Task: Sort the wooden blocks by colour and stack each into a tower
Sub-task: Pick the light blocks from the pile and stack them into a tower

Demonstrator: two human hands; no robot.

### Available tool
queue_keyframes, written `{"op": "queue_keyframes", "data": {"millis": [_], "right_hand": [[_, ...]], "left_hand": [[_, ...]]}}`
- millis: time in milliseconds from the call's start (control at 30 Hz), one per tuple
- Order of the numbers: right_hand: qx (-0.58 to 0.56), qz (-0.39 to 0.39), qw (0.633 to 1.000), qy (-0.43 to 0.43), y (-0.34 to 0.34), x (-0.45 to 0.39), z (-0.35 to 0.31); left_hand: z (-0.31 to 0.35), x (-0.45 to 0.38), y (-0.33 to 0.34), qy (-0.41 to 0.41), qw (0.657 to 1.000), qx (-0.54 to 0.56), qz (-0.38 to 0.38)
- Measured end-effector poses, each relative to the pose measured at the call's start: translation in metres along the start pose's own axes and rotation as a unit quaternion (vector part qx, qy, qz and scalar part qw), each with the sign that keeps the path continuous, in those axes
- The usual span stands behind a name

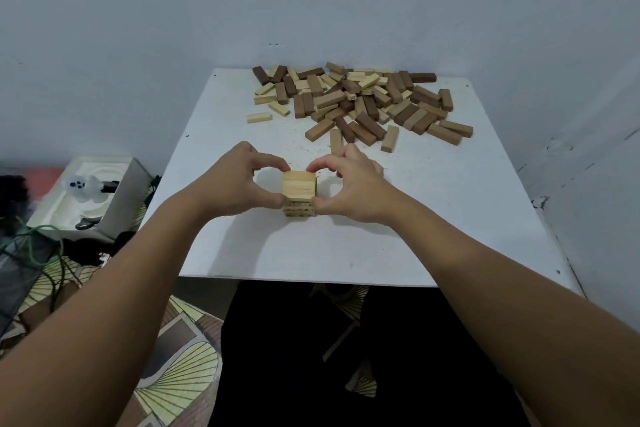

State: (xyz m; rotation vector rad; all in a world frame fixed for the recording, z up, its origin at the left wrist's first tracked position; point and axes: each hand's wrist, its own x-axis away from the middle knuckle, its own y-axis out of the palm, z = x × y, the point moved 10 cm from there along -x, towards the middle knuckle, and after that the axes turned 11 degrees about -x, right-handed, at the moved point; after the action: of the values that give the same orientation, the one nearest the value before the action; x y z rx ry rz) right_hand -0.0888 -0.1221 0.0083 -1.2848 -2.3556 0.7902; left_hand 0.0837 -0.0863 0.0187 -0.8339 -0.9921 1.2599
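Mid-table (450, 218), pale tower (299, 191) betw. both grips, L (239, 180) & R (353, 184) fingers pinching it

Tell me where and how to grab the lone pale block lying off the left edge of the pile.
Pinch the pale block across its two long sides near the middle, coming from above. It lies flat on the white table, apart from the pile, so both long sides are free; the middle probably keeps it level.

A white square surface (433, 218) stands in a corner of plain pale grey-blue walls (138, 28); the floor (180, 367) below shows fan-patterned tiles; a white foam box (104, 198) and green cable (31, 243) lie at the left; the light is dim and even.
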Motion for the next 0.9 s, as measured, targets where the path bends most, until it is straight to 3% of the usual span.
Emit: {"op": "queue_keyframes", "data": {"millis": [900], "right_hand": [[-0.008, -0.021, 1.000, 0.015, 0.008, 0.001, 0.007]], "left_hand": [[-0.012, 0.001, 0.010, -0.004, 0.998, 0.068, 0.009]]}}
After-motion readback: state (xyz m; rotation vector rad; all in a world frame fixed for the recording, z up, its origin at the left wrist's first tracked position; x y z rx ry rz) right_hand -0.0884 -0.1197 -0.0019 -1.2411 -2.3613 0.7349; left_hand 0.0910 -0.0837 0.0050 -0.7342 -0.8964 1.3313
